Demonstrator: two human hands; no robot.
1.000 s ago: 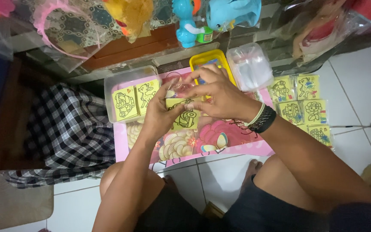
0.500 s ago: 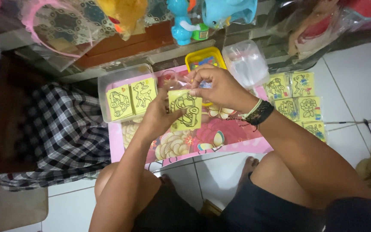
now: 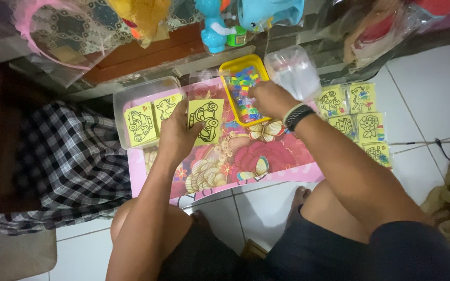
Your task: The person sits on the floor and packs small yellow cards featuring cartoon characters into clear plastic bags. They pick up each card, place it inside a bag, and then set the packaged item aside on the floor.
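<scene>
From my view, the left hand pinches a yellow card with a car outline over the pink table. I judge the step as fetching a piece for that card: the right hand is curled into the yellow tray of coloured bits; whether its fingers have closed on one I cannot tell. Next calls for a fine pinch and a steady card. Half a second ago both hands met at the card; now the right has moved off to the tray.
</scene>
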